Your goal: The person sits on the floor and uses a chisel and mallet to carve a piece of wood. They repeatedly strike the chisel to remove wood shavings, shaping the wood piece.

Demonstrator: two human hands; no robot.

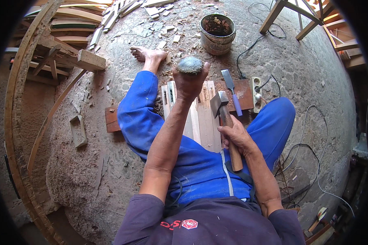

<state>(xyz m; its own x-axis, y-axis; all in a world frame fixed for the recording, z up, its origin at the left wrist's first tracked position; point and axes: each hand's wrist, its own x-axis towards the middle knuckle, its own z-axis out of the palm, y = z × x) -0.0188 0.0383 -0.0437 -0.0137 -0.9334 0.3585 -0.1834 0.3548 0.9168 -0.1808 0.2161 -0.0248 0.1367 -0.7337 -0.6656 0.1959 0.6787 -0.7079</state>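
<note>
Upright in my left hand (pixel 188 86), fingers wrapped round it, is a thick handle with a round, rough grey top (pixel 189 65); whatever lies below the fist is hidden. My right hand (pixel 238 136) grips the wooden shaft of a hatchet (pixel 234 157), its flared metal head pointing away from me. Beneath both hands, pale wooden strips (pixel 208 118) lie side by side between my legs, and slots show in those at the left. Right of them a wide chisel (pixel 232 92) with a purple handle rests across a reddish-brown board (pixel 244 92).
A dirty bucket (pixel 217 34) stands ahead. A power strip (pixel 256 94) with cables lies by my right knee. Wood offcuts (pixel 153 12) and shavings litter the floor. Timber framing (pixel 90 60) stands at the left, trestle legs (pixel 274 16) at the far right. A small wooden frame (pixel 78 131) lies left.
</note>
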